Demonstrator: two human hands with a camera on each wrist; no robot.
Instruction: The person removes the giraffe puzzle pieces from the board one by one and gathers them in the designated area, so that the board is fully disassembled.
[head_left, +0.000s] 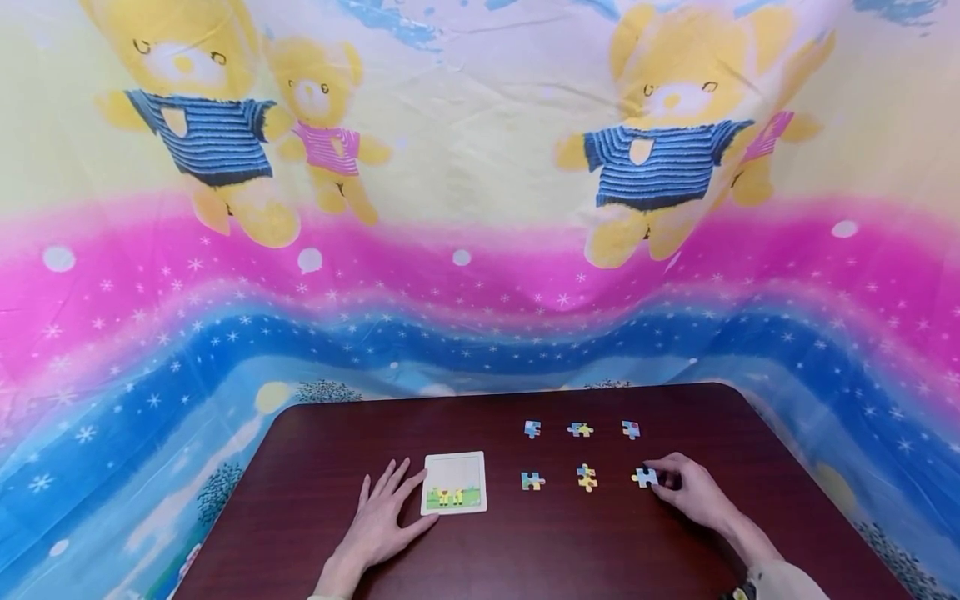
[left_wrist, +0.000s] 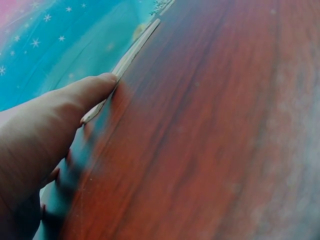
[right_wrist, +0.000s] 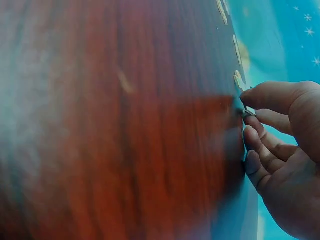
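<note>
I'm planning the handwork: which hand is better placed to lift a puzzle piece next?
Probably the right hand: its thumb and finger pinch a puzzle piece, while the left hand touches the puzzle board, away from the pieces.

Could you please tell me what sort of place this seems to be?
Probably a curtained-off tabletop activity corner: a bear-print cloth hangs behind a dark table bearing jigsaw pieces and a puzzle board.
</note>
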